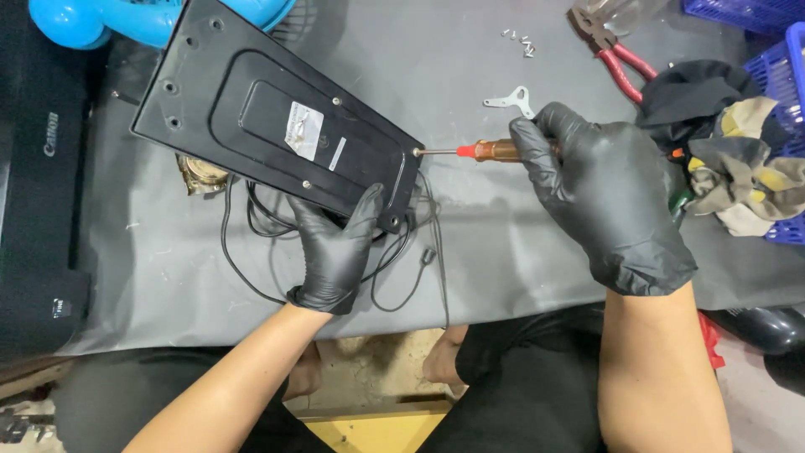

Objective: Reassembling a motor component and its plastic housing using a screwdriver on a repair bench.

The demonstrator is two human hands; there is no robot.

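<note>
at the far left a black box [38, 168] lay along the edge of the grey table [503, 252], and above it a blue fan part [101, 21] showed at the top edge. a black base plate [251, 126], turned underside up and tilted, stretched from the upper left toward the middle of the table, with a white label [303, 130] near its centre. a small brass-coloured part [199, 174] peeked out from under its lower left edge, and a black cord [251, 252] looped beneath it toward the table's front. the left hand [335, 252], in a black glove, lay flat with fingers spread against the plate's lower edge, gripping nothing but pressing on it. at the plate's right corner sat a screw [417, 152], and the tip of a screwdriver [486, 151] touched it, the shaft lying level. the right hand [604, 193], also gloved in black, was closed around the screwdriver's amber handle. above it a small metal bracket [511, 101] lay flat, with a few loose screws [520, 40] further back. red-handled pliers [616, 59] rested near the top right, beside a heap of rags [738, 159] and a blue basket [788, 75] at the right edge.
</note>
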